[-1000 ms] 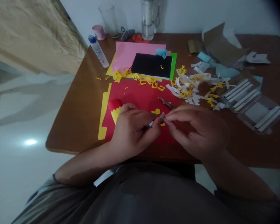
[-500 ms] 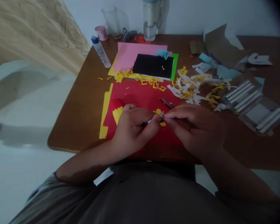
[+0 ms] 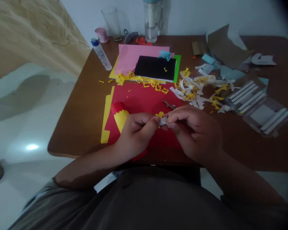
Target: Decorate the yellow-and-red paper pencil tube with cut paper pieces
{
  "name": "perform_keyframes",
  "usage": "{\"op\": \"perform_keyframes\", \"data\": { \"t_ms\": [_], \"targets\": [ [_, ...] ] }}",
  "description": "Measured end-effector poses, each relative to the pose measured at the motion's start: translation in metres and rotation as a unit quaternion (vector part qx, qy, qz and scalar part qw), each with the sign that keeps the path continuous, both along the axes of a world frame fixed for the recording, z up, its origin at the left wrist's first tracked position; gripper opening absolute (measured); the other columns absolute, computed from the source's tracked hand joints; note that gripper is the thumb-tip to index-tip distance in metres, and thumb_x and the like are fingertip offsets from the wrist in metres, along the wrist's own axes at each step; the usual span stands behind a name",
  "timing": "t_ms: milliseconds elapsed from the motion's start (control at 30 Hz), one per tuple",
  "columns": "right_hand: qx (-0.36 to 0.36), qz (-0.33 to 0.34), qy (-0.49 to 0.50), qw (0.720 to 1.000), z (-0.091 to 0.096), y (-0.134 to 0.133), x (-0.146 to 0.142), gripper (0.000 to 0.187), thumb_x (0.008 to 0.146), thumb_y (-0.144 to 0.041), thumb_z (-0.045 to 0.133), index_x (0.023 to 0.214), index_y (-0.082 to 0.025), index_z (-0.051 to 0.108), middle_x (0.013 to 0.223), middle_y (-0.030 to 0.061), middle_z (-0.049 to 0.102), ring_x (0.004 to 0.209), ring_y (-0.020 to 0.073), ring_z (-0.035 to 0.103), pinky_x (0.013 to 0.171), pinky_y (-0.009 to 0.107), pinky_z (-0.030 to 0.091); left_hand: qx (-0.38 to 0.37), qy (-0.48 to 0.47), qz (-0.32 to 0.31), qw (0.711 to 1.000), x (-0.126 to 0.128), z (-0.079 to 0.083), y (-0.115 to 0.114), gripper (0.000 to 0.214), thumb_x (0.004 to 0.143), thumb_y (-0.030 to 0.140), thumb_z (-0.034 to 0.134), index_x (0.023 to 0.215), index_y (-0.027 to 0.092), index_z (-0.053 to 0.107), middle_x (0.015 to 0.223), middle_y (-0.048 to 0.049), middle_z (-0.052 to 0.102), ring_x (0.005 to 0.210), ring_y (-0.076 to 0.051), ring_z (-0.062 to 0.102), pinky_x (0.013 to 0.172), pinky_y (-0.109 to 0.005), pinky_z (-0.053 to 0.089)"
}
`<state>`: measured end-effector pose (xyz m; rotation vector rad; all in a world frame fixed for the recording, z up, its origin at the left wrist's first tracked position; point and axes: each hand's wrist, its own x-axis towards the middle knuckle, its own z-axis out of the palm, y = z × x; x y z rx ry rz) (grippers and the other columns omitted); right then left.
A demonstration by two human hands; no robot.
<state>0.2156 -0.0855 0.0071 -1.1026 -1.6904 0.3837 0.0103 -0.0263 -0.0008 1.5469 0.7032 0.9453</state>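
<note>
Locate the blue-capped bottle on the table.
In the head view, the blue-capped bottle is near the far left edge of the wooden table, just left of the pink paper and nearer the camera than the pink cup.

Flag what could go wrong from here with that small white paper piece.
The small white paper piece, pinched between the left hand and right hand, looks thin and could tear or slip. If dropped, it might be hard to find among the paper offcuts nearby. The scissors lie on the red paper sheet just beyond the right hand, so a careless move could knock them or catch their tip.
</note>
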Motion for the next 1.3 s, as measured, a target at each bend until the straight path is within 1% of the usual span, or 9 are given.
{"op": "perform_keyframes", "data": {
  "t_ms": [200,300,367,600,700,833,933,1100,1300],
  "targets": [
    [0.037,0.009,0.19,0.981,-0.002,0.004,0.006,0.012,0.104,-0.022,0.089,0.111,-0.03,0.082,0.125,0.0048,0.085,0.121,0.0284,0.086,0.102,0.047,0.077,0.01,0.013,0.079,0.997,-0.009,0.008,0.015,0.056,0.116,0.052,0.074,0.07,0.02,0.069,0.065,-0.0007,0.063,0.062,-0.013,0.054,0.058,-0.028,0.042],
    [-0.007,0.045,0.202,0.978,-0.001,0.006,0.009,0.067,0.093,-0.016,0.099,0.152,-0.038,0.075,0.158,0.0053,0.077,0.134,0.0293,0.083,0.105,0.045,0.077,0.098,0.057,-0.023,0.993,-0.012,0.014,0.022,0.067,0.113,0.053,0.08,0.061,0.02,0.052,0.059,0.002,0.047,0.056,-0.011,0.041,0.055,-0.032,0.03],
    [-0.065,0.078,0.199,0.975,-0.002,0.006,0.009,0.092,0.092,-0.014,0.101,0.169,-0.043,0.061,0.144,0.0029,0.085,0.123,0.0256,0.087,0.107,0.043,0.076,0.178,0.082,-0.09,0.976,-0.012,0.015,0.025,0.066,0.115,0.048,0.077,0.063,0.021,0.047,0.058,0.0042,0.041,0.055,-0.011,0.037,0.061,-0.036,0.031],
    [-0.244,0.09,0.261,0.93,-0.004,0.009,0.014,0.087,0.089,-0.027,0.106,0.165,-0.042,0.066,0.089,-0.0079,0.085,0.086,0.0204,0.087,0.086,0.036,0.076,0.367,0.112,-0.078,0.92,-0.016,0.008,0.03,0.044,0.122,0.035,0.056,0.08,0.024,0.058,0.071,0.0012,0.063,0.07,-0.017,0.061,0.091,-0.044,0.048],
    [-0.228,0.034,0.216,0.949,-0.008,0.016,0.018,0.089,0.091,-0.025,0.102,0.17,-0.039,0.064,0.087,-0.0064,0.084,0.081,0.0214,0.083,0.082,0.039,0.074,0.335,0.127,0.048,0.932,-0.025,0.01,0.037,0.033,0.12,0.055,0.06,0.112,0.027,0.076,0.114,-0.0099,0.08,0.117,-0.031,0.074,0.112,-0.052,0.053],
    [-0.169,-0.054,0.045,0.983,-0.022,0.029,0.02,0.075,0.101,-0.021,0.088,0.172,-0.033,0.067,0.095,0.0008,0.087,0.088,0.0262,0.083,0.091,0.048,0.074,0.22,0.332,0.243,0.885,-0.042,0.018,0.054,0.067,0.095,0.07,0.09,0.145,0.028,0.072,0.163,-0.019,0.06,0.168,-0.057,0.043,0.135,-0.072,0.039],
    [-0.15,-0.086,-0.062,0.983,-0.037,0.04,0.023,0.074,0.108,-0.022,0.076,0.179,-0.034,0.059,0.102,0.0054,0.088,0.092,0.0304,0.082,0.096,0.055,0.073,0.136,0.512,0.228,0.817,-0.05,0.022,0.067,0.089,0.086,0.066,0.094,0.16,0.023,0.065,0.169,-0.0284,0.054,0.154,-0.067,0.056,0.123,-0.082,0.048],
    [-0.152,-0.107,-0.142,0.972,-0.049,0.044,0.031,0.095,0.107,-0.031,0.077,0.192,-0.033,0.035,0.14,0.0168,0.086,0.126,0.0445,0.08,0.105,0.068,0.07,0.078,0.604,0.136,0.782,-0.051,0.022,0.08,0.091,0.091,0.054,0.087,0.171,0.022,0.057,0.164,-0.0311,0.061,0.13,-0.062,0.076,0.105,-0.076,0.061],
    [-0.211,-0.018,-0.025,0.977,-0.036,0.027,0.014,0.082,0.107,-0.039,0.081,0.183,-0.032,0.051,0.13,0.0124,0.086,0.108,0.0327,0.083,0.1,0.056,0.071,0.141,0.497,0.146,0.843,-0.057,0.013,0.084,0.071,0.08,0.033,0.093,0.145,0.025,0.067,0.163,-0.0204,0.058,0.117,-0.037,0.077,0.106,-0.058,0.066]
  ]
}}
